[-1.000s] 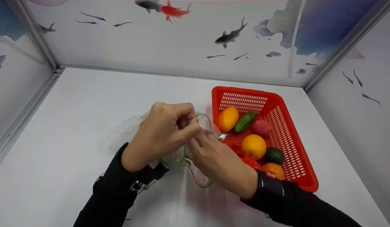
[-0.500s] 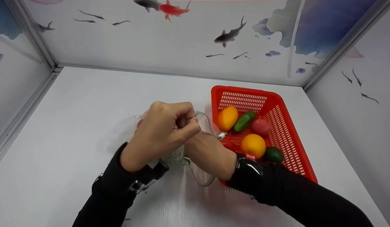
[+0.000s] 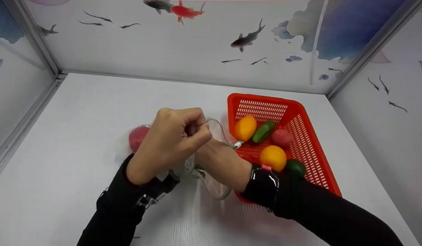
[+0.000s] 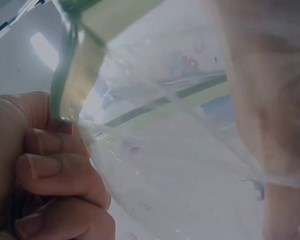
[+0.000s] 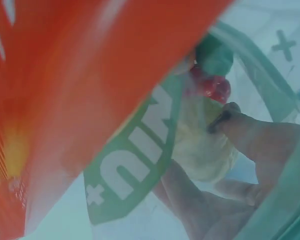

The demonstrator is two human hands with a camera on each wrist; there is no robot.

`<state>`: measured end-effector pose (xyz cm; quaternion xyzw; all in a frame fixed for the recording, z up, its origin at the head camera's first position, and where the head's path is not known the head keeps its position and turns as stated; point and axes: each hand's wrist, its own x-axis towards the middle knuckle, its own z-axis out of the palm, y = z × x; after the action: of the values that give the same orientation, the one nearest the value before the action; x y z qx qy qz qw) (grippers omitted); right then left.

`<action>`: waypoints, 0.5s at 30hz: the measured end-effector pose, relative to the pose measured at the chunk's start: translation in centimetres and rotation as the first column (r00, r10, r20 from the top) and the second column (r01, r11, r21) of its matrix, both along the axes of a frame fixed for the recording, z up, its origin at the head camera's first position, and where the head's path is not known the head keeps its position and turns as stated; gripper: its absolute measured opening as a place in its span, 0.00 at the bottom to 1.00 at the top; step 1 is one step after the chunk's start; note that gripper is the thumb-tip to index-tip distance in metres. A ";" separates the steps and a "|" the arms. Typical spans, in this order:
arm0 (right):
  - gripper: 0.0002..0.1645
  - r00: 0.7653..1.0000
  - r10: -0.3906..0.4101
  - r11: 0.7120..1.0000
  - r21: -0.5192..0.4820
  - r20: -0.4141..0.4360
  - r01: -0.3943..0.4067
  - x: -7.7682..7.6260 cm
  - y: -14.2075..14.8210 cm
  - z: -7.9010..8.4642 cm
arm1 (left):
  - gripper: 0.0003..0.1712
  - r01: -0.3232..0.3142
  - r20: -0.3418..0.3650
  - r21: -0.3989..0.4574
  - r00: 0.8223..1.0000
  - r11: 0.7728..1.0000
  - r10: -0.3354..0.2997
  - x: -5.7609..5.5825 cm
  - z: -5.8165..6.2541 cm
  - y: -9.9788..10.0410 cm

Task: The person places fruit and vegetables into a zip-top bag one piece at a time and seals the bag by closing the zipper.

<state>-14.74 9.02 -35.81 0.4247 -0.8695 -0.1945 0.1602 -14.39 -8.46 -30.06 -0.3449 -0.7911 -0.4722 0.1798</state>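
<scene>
My left hand [image 3: 170, 145] pinches the green-edged rim of a clear plastic bag [image 4: 165, 195], and the bag's mouth gapes to the right. My right hand [image 3: 224, 164] reaches into the bag, its fingers hidden behind the left hand in the head view. Through the plastic in the right wrist view, its thumb and fingers lie around a pale yellow round fruit [image 5: 205, 145] with a dark stem-like tip. Beyond that fruit are a red shiny piece [image 5: 215, 87] and a dark green one [image 5: 215, 55]. A pinkish-red round thing [image 3: 138, 136] shows in the bag left of my left hand.
A red plastic basket [image 3: 313, 147] stands close on the right, under my right forearm. In it lie a yellow mango-like fruit [image 3: 245, 128], a cucumber [image 3: 263, 132], a pinkish-red round fruit [image 3: 281, 137], an orange [image 3: 273, 158] and a dark green fruit [image 3: 295, 168]. Printed panels enclose the white table [image 3: 78, 136].
My right hand has pushed left and deeper into the bag. The pinkish-red thing has come into view at the bag's left. My left hand keeps its pinch, shifting slightly left.
</scene>
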 end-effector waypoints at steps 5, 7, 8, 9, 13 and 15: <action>0.36 0.967 -0.036 0.992 -0.107 0.253 0.065 0.7 0.3 0.7 | 0.12 -0.001 -0.001 -0.003 1.000 1.000 0.001 -0.1 0.0 -0.1; 0.38 0.955 -0.021 0.987 -0.148 0.296 0.068 1.0 0.6 1.1 | 0.12 -0.005 0.002 -0.004 1.000 1.000 0.005 -0.1 0.1 -0.2; 0.41 0.946 -0.009 0.982 -0.176 0.324 0.070 1.2 0.8 1.3 | 0.12 -0.005 0.004 -0.003 1.000 1.000 0.005 -0.1 0.1 -0.2; 0.43 0.936 0.006 0.976 -0.204 0.351 0.071 1.4 1.1 1.6 | 0.12 -0.006 0.007 -0.004 1.000 1.000 0.006 -0.1 0.1 -0.3; 0.45 0.854 0.058 0.942 -0.312 0.518 0.126 2.3 2.8 3.5 | 0.12 -0.001 0.025 0.001 1.000 1.000 0.001 -0.1 0.1 -0.4; 0.40 0.799 0.083 0.916 -0.362 0.596 0.174 2.5 4.1 4.5 | 0.13 0.002 0.031 0.000 1.000 1.000 -0.002 -0.1 0.1 -0.4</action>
<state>-12.26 13.07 -31.35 0.4010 -0.9061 0.1271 -0.0448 -14.45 -8.90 -29.99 -0.3382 -0.7934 -0.4777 0.1672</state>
